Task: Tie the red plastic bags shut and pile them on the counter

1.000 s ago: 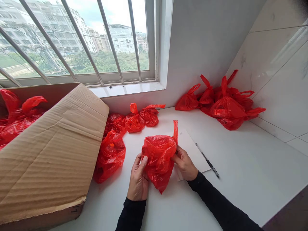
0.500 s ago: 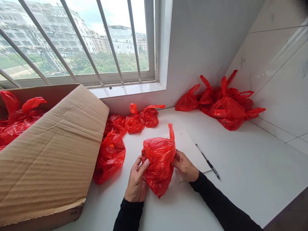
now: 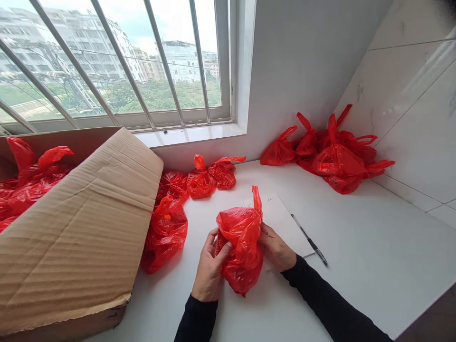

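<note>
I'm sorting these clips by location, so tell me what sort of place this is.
Probably a room in a built-up area, perhaps at home: the barred window looks out on multi-storey buildings, a white worktop stands below it, and large tiles cover the wall at right.

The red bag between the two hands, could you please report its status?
Left hand and right hand holding red bag. Bag wrinkled, tail sticking out. Paper partly hidden behind, pen farther right, neither blocking.
</note>
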The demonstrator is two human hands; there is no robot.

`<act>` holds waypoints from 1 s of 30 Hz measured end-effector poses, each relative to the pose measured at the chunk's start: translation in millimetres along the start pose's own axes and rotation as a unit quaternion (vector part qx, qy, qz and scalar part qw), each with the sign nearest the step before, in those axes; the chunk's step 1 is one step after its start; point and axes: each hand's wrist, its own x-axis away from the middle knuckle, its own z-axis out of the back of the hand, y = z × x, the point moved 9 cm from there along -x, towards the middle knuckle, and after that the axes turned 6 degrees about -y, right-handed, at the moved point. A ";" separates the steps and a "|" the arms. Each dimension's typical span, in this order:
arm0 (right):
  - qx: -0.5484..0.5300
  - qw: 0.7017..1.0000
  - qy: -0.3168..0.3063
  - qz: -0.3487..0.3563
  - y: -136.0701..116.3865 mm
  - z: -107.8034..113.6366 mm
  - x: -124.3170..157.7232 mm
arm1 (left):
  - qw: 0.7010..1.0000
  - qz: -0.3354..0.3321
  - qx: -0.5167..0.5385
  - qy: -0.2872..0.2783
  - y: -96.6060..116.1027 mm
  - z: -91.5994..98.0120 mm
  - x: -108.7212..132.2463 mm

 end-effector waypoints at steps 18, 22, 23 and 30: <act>0.123 0.991 -0.004 0.043 -7.6 -3.4 -1.7 | 0.988 -0.070 -0.134 0.001 12.6 -13.8 5.2; 0.166 0.985 -0.013 0.047 -12.7 -8.7 -0.4 | 0.990 -0.072 -0.119 0.009 10.5 -5.8 3.7; 0.172 0.984 -0.009 0.054 -15.4 -9.3 -0.1 | 0.991 -0.069 -0.114 0.011 9.3 -3.1 3.4; 0.194 0.978 0.039 0.065 -21.9 -4.9 -0.6 | 0.996 -0.066 -0.024 0.047 7.7 10.2 3.0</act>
